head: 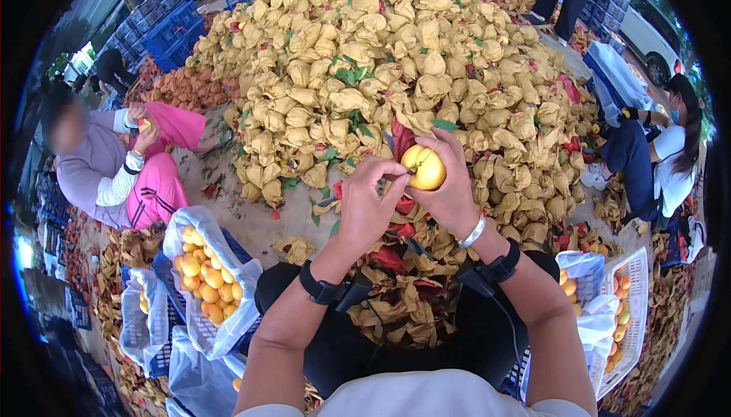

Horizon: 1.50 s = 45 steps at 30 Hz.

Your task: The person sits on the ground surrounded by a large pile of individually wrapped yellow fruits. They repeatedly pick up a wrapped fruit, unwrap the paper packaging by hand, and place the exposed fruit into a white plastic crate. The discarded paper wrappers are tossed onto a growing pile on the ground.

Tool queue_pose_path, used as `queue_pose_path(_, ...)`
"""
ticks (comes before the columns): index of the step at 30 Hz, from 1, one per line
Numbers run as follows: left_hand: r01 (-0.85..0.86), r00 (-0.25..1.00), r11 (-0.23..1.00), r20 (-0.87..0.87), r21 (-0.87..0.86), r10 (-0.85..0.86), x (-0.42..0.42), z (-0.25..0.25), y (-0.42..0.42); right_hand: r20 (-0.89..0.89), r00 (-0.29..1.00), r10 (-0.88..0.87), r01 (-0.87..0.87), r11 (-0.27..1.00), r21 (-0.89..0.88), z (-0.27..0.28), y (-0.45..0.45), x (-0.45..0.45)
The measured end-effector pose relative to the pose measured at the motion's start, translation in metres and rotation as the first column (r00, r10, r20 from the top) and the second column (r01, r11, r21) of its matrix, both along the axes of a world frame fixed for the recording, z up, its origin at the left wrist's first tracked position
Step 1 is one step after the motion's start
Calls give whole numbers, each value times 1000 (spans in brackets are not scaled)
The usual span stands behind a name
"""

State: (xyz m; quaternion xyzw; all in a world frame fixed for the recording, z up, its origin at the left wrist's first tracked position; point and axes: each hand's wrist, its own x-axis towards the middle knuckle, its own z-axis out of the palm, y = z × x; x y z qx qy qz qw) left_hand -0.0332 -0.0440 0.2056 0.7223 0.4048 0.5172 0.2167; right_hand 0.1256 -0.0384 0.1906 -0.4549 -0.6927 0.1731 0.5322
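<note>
A smooth yellow fruit, likely a peach (430, 169), rests in my right hand (448, 188), the fingers curled round its far side. My left hand (371, 194) pinches thumb and forefinger together at the dark stem spot on the fruit's left side. A thin strand lies across the skin there; what exactly is between the fingertips is too small to tell. Just beyond the hands rises a large heap of fruit wrapped in tan paper bags (365, 74). Torn bags with red linings (402, 297) lie between my knees.
At left, a lined crate (211, 280) holds yellow-orange fruit; another lined crate (143, 320) stands beside it. To the right is a white crate (637, 314) of fruit. A seated person in pink trousers (157, 183) is left, another seated person (668, 148) right. Blue crates (174, 34) are stacked behind.
</note>
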Motion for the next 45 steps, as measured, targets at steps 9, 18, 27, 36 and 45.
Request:
queue_pose_path(9, 186, 975, 947, 165, -263, -146, 2, -2, -2, 53, 998, -41, 43, 999, -33, -8, 3, 2)
queue_pose_path(18, 95, 796, 961, 599, -258, 82, -23, 13, 15, -372, 909, 186, -315, 891, -326, -1, 6, 9)
queue_pose_path(27, -1, 977, 995, -213, -100, -21, 4, 8, -6, 43, 989, 144, -136, 978, -159, -3, -2, 3)
queue_pose_path(36, 744, 504, 440, 854, -503, 125, -33, 2, 22, 195, 970, 143, -104, 975, -199, 7, -1, 23)
queue_pose_path(45, 906, 198, 381, 980, -182, -4, -35, -8, 28, 0, 980, 200, -187, 917, -351, 8, 2, 39)
